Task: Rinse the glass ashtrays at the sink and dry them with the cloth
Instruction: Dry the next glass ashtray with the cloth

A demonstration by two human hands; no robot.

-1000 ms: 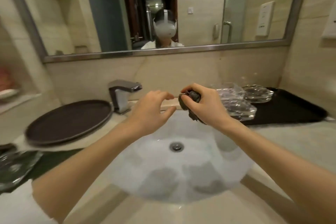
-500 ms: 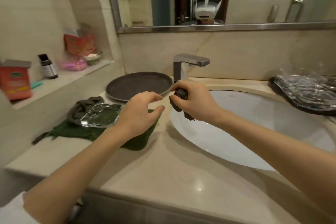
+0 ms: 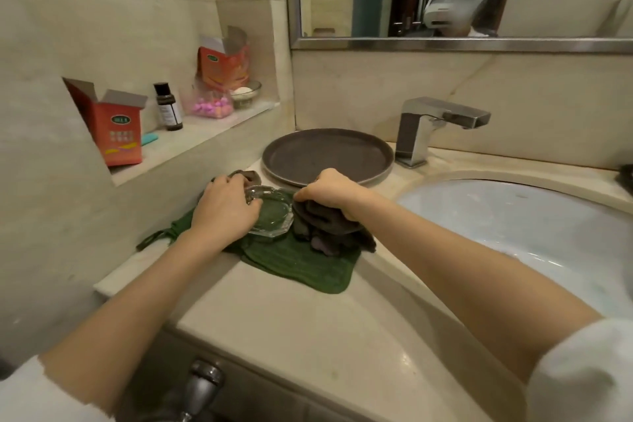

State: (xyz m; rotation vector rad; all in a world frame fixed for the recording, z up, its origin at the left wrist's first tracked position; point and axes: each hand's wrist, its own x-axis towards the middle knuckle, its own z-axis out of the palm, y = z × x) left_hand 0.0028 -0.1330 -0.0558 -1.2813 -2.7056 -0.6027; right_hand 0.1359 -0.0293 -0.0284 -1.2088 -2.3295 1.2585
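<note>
A clear glass ashtray (image 3: 275, 217) lies on a green towel (image 3: 301, 265) spread on the counter left of the white sink (image 3: 520, 219). My left hand (image 3: 224, 211) grips the ashtray's left rim, fingers curled over its edge. My right hand (image 3: 330, 190) holds a bunched dark brown cloth (image 3: 325, 228) and presses it down on the towel right beside the ashtray. Another dark cloth (image 3: 248, 176) peeks out behind my left hand.
A round dark tray (image 3: 327, 154) sits behind the hands, next to the chrome faucet (image 3: 435, 127). A wall ledge at the left carries red boxes (image 3: 116, 127), a small dark bottle (image 3: 168, 108) and a bowl. A black tray's edge (image 3: 625, 175) shows at far right.
The view swung left from the sink to the counter. Both hands moved down onto the green towel: the left took hold of the ashtray, the right brought the dark cloth beside it.
</note>
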